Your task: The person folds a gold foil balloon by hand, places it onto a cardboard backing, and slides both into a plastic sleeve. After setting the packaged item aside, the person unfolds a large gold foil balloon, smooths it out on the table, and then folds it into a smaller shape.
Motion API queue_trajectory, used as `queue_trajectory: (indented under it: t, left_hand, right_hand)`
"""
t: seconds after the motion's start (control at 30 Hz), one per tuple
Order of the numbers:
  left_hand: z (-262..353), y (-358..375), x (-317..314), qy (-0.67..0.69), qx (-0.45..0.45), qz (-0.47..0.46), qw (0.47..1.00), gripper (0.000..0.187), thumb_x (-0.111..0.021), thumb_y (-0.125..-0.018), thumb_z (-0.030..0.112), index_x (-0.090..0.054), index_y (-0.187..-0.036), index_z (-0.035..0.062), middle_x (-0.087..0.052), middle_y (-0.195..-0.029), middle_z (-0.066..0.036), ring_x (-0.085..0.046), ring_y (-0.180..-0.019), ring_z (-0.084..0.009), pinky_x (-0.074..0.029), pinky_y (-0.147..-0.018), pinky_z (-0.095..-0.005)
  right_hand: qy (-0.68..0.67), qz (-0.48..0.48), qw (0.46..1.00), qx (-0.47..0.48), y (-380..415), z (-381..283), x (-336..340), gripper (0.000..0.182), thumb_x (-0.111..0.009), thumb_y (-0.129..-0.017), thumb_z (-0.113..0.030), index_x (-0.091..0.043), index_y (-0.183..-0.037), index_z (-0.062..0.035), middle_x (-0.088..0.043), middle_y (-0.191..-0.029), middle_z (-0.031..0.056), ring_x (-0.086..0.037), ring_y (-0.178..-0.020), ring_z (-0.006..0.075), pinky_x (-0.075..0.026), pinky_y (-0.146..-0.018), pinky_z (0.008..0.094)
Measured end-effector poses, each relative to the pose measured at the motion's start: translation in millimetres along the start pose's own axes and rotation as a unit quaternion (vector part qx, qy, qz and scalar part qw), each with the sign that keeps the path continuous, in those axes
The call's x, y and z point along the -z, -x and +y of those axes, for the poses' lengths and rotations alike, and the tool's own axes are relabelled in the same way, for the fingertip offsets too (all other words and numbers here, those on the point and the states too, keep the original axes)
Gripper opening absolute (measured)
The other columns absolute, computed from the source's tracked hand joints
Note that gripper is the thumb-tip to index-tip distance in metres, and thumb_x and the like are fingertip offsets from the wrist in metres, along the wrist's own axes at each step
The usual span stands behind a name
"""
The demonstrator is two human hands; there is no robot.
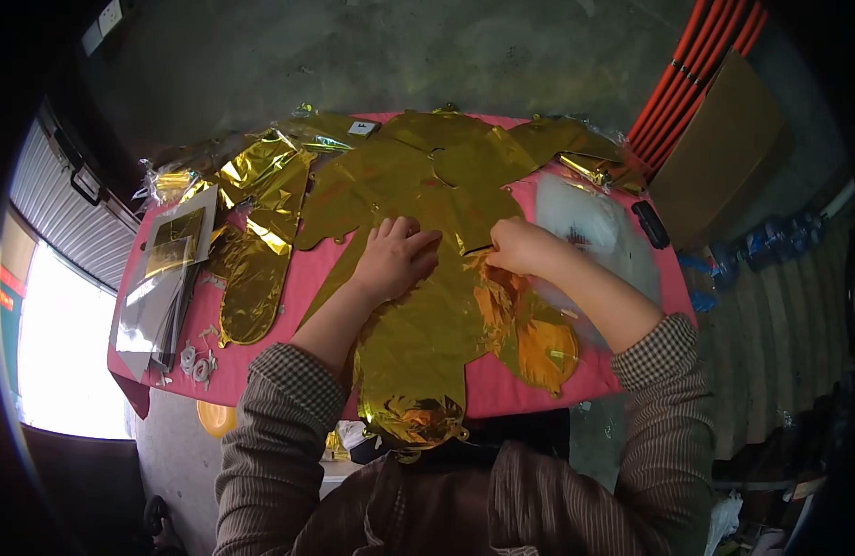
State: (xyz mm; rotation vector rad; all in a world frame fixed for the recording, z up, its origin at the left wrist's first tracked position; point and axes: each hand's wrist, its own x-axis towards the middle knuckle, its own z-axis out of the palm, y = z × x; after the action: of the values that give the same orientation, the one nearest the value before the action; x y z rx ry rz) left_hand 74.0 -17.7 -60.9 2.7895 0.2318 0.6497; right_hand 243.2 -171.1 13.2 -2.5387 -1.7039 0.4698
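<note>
A large gold foil balloon [418,334] lies flat across the table, its lower end hanging over the near edge. My left hand [397,257] rests palm down on the foil, fingers stretched out and a little bent, gripping nothing. To its right, my right hand [523,247] is closed, with thumb and fingers pinched at a folded edge of the foil. Below that hand, a crumpled, shiny orange-gold foil part [529,338] trails toward the near edge. What exactly lies between the right fingertips is hidden.
A pink tablecloth [302,310] covers the table. On the left are another gold foil balloon [253,296], clear-sleeved sheets [158,296] and white ribbon coils [201,369]. At right lie a clear plastic bag [576,208] and a black object [650,225]; beyond stand cardboard [724,153] and orange pipes [691,74].
</note>
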Motion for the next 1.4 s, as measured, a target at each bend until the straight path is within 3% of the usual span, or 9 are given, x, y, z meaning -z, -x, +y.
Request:
queue_trajectory:
  t: [0.17,0.43,0.87,0.93,1.07,1.1,1.27,1.33,1.4]
  left_hand:
    - [0.5,0.2,2.2,-0.048,-0.015,-0.036,0.998,0.038,-0.054,-0.086,0.034,-0.054,-0.123,0.0263,-0.049,-0.111,-0.007,-0.044,-0.103,-0.0256,-0.037,-0.089,-0.0398]
    - [4.1,-6.4,6.5,-0.133,-0.048,-0.084,0.986,0.04,-0.044,-0.091,0.036,-0.047,-0.13,0.0272,-0.049,-0.111,-0.008,-0.045,-0.103,-0.0261,-0.038,-0.09,-0.0381]
    - [1.6,-5.0,5.7,-0.123,-0.049,-0.082,0.988,0.039,-0.044,-0.091,0.036,-0.049,-0.129,0.0269,-0.05,-0.109,-0.008,-0.045,-0.101,-0.0261,-0.037,-0.091,-0.038]
    - [0.8,-4.7,3.7,-0.134,-0.056,-0.071,0.987,0.04,-0.044,-0.091,0.036,-0.049,-0.129,0.0263,-0.05,-0.11,-0.008,-0.045,-0.103,-0.026,-0.037,-0.092,-0.0381]
    - [0.3,-5.1,2.7,-0.125,-0.047,-0.074,0.988,0.04,-0.045,-0.09,0.037,-0.05,-0.129,0.0258,-0.049,-0.109,-0.008,-0.045,-0.104,-0.0259,-0.037,-0.093,-0.0383]
    - [0.5,-5.0,2.4,-0.123,-0.047,-0.072,0.989,0.04,-0.045,-0.09,0.037,-0.05,-0.129,0.0259,-0.049,-0.109,-0.008,-0.045,-0.104,-0.0258,-0.037,-0.092,-0.0382]
    - [-1.2,-4.4,1.6,-0.121,-0.052,-0.069,0.989,0.041,-0.044,-0.091,0.037,-0.049,-0.13,0.0265,-0.049,-0.109,-0.009,-0.045,-0.103,-0.0259,-0.036,-0.092,-0.0384]
    - [0.7,-4.9,3.5,-0.129,-0.046,-0.078,0.987,0.041,-0.043,-0.091,0.036,-0.049,-0.13,0.027,-0.049,-0.109,-0.009,-0.045,-0.103,-0.0258,-0.036,-0.092,-0.0385]
    - [1.4,-5.5,3.8,-0.13,-0.048,-0.078,0.987,0.04,-0.043,-0.091,0.036,-0.049,-0.13,0.0271,-0.049,-0.109,-0.009,-0.044,-0.103,-0.0258,-0.036,-0.092,-0.0386]
  right_hand:
    - [-0.037,-0.032,0.996,-0.078,-3.9,-3.6,-10.3,0.029,-0.067,-0.071,-0.02,-0.061,-0.076,0.0074,-0.062,-0.064,0.0214,-0.064,-0.064,0.0323,-0.051,-0.062,0.0402]
    - [0.035,-0.043,0.988,-0.143,9.1,-11.8,-5.6,0.03,-0.067,-0.073,-0.021,-0.065,-0.093,0.0013,-0.065,-0.1,0.0147,-0.063,-0.093,0.0288,-0.051,-0.076,0.0376]
    - [-0.08,0.039,0.995,-0.035,-6.1,-3.6,-10.9,0.026,-0.066,-0.074,-0.023,-0.062,-0.084,0.001,-0.065,-0.092,0.0159,-0.064,-0.082,0.0298,-0.05,-0.066,0.0375]
    - [-0.229,0.06,0.971,-0.038,-8.3,3.2,-10.5,0.033,-0.071,-0.07,-0.029,-0.058,-0.077,0.0011,-0.063,-0.081,0.0147,-0.061,-0.074,0.0239,-0.048,-0.061,0.0345]
    - [-0.388,-0.01,0.921,-0.034,4.9,19.6,-20.7,0.065,-0.08,-0.063,-0.02,-0.05,-0.116,0.0032,-0.06,-0.095,0.0142,-0.059,-0.077,0.0194,-0.048,-0.064,0.0304]
    - [-0.445,-0.03,0.893,-0.062,13.4,14.9,-13.1,0.079,-0.078,-0.065,-0.011,-0.036,-0.131,0.0045,-0.057,-0.103,0.0157,-0.059,-0.082,0.0187,-0.048,-0.068,0.0269]
    - [-0.596,0.025,0.791,-0.134,23.3,14.5,-8.6,0.057,-0.068,-0.078,-0.008,-0.042,-0.127,0.0044,-0.057,-0.1,0.0105,-0.058,-0.082,0.0123,-0.048,-0.067,0.0241]
    - [-0.697,-0.048,0.699,-0.156,24.4,9.5,-6.1,0.043,-0.068,-0.08,-0.012,-0.051,-0.115,0.0059,-0.059,-0.094,0.008,-0.059,-0.073,0.0136,-0.05,-0.061,0.0264]
    - [-0.696,-0.042,0.698,-0.161,13.4,7.0,-17.5,0.035,-0.068,-0.08,-0.013,-0.054,-0.107,0.0053,-0.06,-0.089,0.0056,-0.058,-0.069,0.0142,-0.049,-0.058,0.0275]
